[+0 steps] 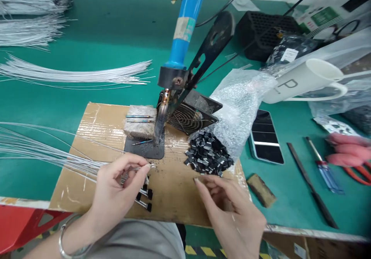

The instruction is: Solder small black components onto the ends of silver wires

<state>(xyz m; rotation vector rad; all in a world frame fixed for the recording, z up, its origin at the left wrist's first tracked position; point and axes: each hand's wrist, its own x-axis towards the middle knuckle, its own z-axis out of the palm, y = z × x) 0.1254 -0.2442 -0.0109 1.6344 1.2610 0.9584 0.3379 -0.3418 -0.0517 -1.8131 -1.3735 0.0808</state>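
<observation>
My left hand (123, 187) pinches the ends of thin white wires (84, 164) over the cardboard sheet (174, 208). Below its fingers lie a few wires tipped with black connectors (148, 207). My right hand (228, 212) is at the cardboard's right side with thumb and index finger close together; whether a small piece is between them is too small to tell. Just beyond it is a pile of small black connectors (208, 152). A blue-handled soldering iron (184, 31) stands in a black holder, its tip by a pale block (140, 121).
Behind the iron sits a small fan (187, 118). Bubble wrap (234, 104), a white mug (301, 81), a phone (266, 137), a brown block (261, 190), a file (311, 185) and a screwdriver (326, 170) are on the right. More wire bundles (72, 75) lie at the left.
</observation>
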